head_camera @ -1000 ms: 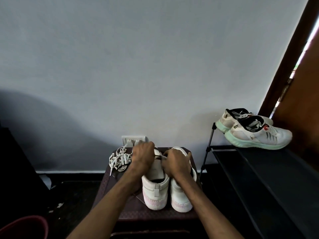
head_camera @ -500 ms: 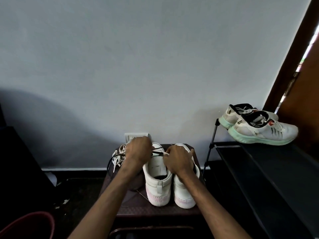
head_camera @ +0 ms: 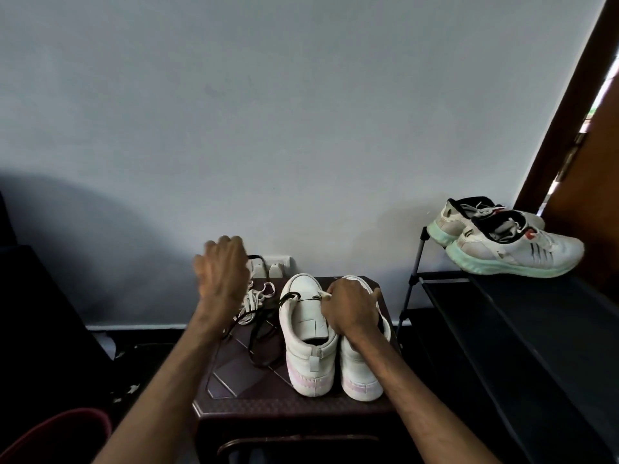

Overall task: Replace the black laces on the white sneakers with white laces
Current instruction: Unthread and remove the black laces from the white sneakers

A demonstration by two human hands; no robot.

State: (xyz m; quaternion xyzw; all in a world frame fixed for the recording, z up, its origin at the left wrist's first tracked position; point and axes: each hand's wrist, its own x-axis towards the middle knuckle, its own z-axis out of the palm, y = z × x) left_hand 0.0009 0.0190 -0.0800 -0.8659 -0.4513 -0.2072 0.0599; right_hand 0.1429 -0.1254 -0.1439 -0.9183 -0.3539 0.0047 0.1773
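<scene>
Two white sneakers stand side by side, heels toward me, on a dark brown stool. The left sneaker has a black lace threaded only through its far eyelets; the loose length trails over the stool to its left. My left hand is raised to the left of this sneaker, blurred, with the black lace running up into its curled fingers. My right hand rests over the right sneaker and pinches the left sneaker's upper edge near an eyelet. White laces lie bunched at the stool's back left.
A wall socket with plugs sits behind the stool. To the right a black shoe rack carries a pair of white and mint trainers. A red bucket stands at the lower left. A brown door is at the far right.
My left hand has pulled away from the left sneaker up and to the left, drawing the black lace out of the eyelets. My right hand stayed on the sneakers.
</scene>
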